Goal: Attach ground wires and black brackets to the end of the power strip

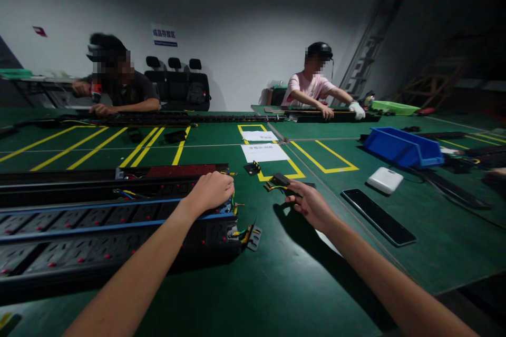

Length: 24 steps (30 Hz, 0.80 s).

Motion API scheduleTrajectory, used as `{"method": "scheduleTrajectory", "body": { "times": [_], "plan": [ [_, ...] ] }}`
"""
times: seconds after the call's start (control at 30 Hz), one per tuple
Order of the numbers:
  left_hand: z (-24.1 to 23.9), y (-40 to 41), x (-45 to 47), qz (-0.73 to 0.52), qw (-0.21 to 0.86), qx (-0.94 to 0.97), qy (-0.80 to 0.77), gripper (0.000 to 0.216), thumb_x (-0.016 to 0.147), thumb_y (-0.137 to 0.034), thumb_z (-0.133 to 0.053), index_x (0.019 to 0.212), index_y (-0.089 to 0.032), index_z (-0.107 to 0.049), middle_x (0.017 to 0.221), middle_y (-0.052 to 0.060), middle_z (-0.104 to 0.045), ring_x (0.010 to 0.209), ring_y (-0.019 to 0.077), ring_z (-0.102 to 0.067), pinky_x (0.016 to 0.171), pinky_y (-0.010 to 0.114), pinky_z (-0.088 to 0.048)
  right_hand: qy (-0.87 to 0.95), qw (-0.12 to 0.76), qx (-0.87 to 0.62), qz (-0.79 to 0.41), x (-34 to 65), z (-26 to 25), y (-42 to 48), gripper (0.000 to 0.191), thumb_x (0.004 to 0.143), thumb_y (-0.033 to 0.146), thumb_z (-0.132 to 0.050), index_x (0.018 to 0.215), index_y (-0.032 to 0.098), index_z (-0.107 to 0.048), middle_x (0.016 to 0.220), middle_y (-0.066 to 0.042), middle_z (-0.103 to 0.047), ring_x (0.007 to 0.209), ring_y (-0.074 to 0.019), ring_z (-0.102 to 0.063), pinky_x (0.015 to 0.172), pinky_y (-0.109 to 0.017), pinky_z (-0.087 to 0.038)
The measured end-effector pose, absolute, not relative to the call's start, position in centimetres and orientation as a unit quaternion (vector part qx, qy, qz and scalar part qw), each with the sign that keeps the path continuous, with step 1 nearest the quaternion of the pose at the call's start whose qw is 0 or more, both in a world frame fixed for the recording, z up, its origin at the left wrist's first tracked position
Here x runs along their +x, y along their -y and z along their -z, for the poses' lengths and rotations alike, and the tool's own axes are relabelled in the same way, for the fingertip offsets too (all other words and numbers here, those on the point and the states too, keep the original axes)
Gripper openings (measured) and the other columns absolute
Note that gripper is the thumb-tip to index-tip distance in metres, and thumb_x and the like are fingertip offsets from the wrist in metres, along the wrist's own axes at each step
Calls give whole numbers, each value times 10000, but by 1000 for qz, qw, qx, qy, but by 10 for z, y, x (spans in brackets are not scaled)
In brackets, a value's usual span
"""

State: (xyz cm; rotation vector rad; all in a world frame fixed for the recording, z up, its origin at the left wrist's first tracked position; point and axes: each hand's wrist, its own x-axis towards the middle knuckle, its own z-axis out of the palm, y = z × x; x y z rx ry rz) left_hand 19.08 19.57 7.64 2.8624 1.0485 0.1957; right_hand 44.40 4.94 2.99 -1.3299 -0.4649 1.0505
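Several long black power strips (pixel 106 217) with red-dotted sockets lie side by side at the left, two blue-edged lines running along them. My left hand (pixel 209 193) is closed over their right end, fingers curled down across a strip. To the right of that end, my right hand (pixel 311 205) pinches a small black part (pixel 281 179) with short yellow wires, held just above the table. A slotted metal end plate (pixel 254 237) hangs on green-yellow wire from the nearest strip. Beyond the hands lies a small black bracket (pixel 253 168).
White paper sheets (pixel 265 153) lie on the green table (pixel 269 295) among yellow tape lines. At right are a phone (pixel 378 217), a white case (pixel 385 180) and a blue bin (pixel 402 147). Across the table, two co-workers (pixel 310 89) handle long black strips; one wears a white glove.
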Motion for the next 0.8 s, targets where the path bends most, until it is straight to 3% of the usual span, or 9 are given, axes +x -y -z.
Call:
{"method": "scheduleTrajectory", "body": {
  "times": [0.1, 0.27, 0.4, 0.57, 0.7, 0.8],
  "plan": [
    [-77, -195, 191, -61, 44, 936, -344, 315, 973, -276, -462, 713, -201, -622, 756, 102, -662, 750, 245, -666, 737, 355, -451, 205, 650, -573, -455, 445, -29, -50, 270, 775, 331, -767, 1013, 219, -704, 1222, -106, -705, 719, -147, -669, 322, -181, -236],
    [-78, -194, 190, -60, 41, 936, -345, 316, 979, -278, -464, 714, -194, -612, 767, 104, -671, 761, 254, -680, 728, 356, -456, 214, 643, -528, -511, 447, -31, -51, 268, 764, 351, -770, 1007, 248, -724, 1263, -84, -711, 773, -167, -692, 308, -171, -217],
    [-77, -195, 190, -63, 36, 936, -344, 315, 979, -268, -458, 707, -196, -601, 751, 96, -672, 749, 256, -685, 723, 357, -464, 176, 661, -512, -520, 451, -30, -54, 196, 783, 315, -713, 963, 236, -726, 1252, -94, -719, 735, -159, -681, 308, -167, -272],
    [-75, -195, 190, -65, 31, 937, -343, 317, 979, -270, -460, 713, -198, -616, 759, 99, -681, 754, 256, -694, 728, 352, -476, 144, 685, -515, -495, 455, -26, -55, 145, 841, 344, -674, 924, 232, -710, 1042, -123, -763, 822, -209, -722, 317, -165, -308],
    [-75, -195, 190, -63, 29, 936, -344, 324, 984, -279, -461, 715, -197, -623, 770, 102, -689, 765, 257, -700, 732, 349, -480, 131, 696, -502, -497, 454, -28, -53, 110, 858, 308, -660, 922, 232, -707, 1140, -125, -765, 1036, -245, -743, 345, -144, -348],
    [-76, -195, 190, -62, 30, 936, -344, 321, 984, -268, -458, 715, -198, -619, 770, 102, -690, 764, 257, -699, 737, 354, -482, 123, 706, -495, -492, 454, -26, -53, 119, 882, 325, -659, 935, 235, -716, 1153, -113, -766, 1048, -229, -740, 377, -135, -404]
  ]
}}
